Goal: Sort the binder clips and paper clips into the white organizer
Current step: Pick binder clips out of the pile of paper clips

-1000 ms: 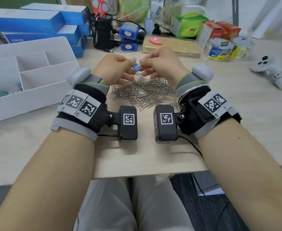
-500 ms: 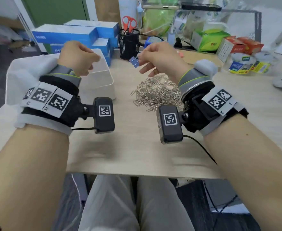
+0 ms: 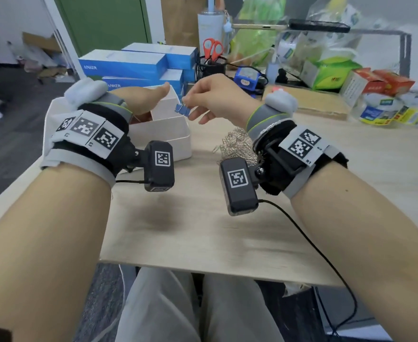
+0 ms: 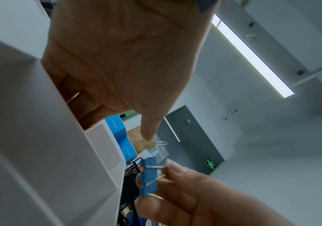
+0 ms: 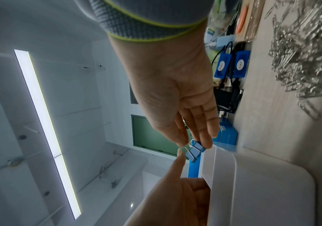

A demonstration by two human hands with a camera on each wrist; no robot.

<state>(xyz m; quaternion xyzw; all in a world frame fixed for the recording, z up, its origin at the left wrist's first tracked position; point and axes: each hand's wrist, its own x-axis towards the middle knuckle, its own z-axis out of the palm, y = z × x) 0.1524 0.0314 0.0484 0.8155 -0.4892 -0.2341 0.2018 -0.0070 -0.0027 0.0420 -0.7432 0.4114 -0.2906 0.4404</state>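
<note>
Head view: my right hand (image 3: pixel 215 99) carries one blue binder clip (image 3: pixel 182 110) by its wire handles, thumb and fingertips pinched as the grip, other fingers loose, so the clip body hangs free just over the near-right corner of the white organizer (image 3: pixel 161 139). I judge it's held by the wires so it can simply drop into a compartment; which one I can't tell. My left hand (image 3: pixel 143 99) reaches into the organizer, thumb straight and up, fingers curled down past a divider wall in the left wrist view; whether that grip holds anything I can't tell. The clip is painted folded sheet metal, boxy, with thin springy wire loops. The organizer is smooth matte plastic with rounded corners and thin walls. The paper clips (image 3: pixel 235 144) sit in a tangled silver wire heap on the pale wood-grain worktop (image 3: pixel 203 230), partly behind my right wrist, not yet sorted.
</note>
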